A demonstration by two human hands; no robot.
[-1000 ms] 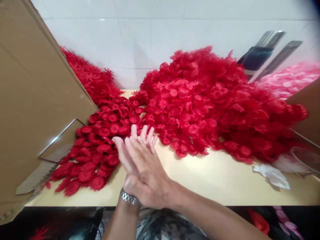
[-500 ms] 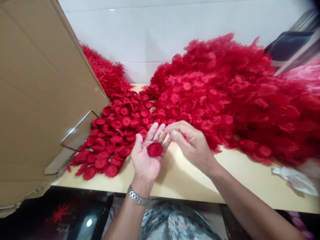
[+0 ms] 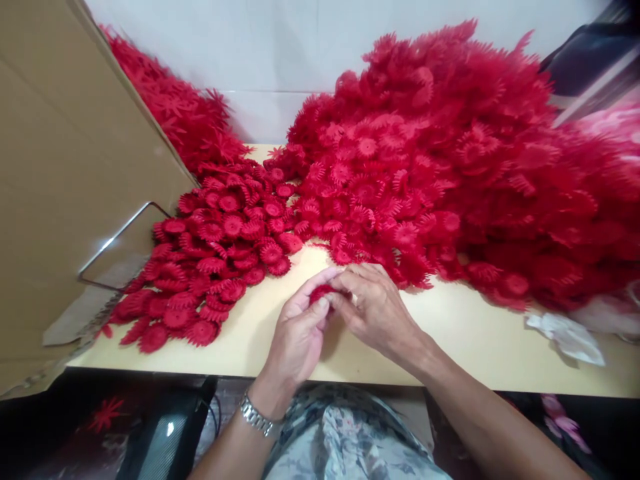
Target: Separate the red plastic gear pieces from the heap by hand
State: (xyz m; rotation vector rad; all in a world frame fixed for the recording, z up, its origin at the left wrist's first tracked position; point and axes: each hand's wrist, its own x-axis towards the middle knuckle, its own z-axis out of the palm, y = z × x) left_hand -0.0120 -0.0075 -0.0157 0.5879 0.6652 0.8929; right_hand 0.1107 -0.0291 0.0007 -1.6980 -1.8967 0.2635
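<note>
A small red artificial flower piece (image 3: 321,293) is pinched between my two hands above the front part of the table. My left hand (image 3: 299,330), with a metal watch on its wrist, is closed around the left side of it, thumb on top. The fingers of my right hand (image 3: 373,303) are closed on its right side, and they hide much of the piece. To the left lies a pile of round, fringed red flower pieces (image 3: 215,247). A larger heap of red flower pieces (image 3: 400,180) rises behind and to the right of my hands.
A cardboard box (image 3: 75,153) with a bent metal wire (image 3: 117,237) stands at the left. Star-shaped red pieces (image 3: 175,107) are heaped behind it. A crumpled white plastic bag (image 3: 567,337) lies on the table (image 3: 465,347) at the right. White tiled wall behind.
My left hand has closed from an open palm around the red flower piece. My right hand has come in to grip it too. The view has tilted down slightly.
</note>
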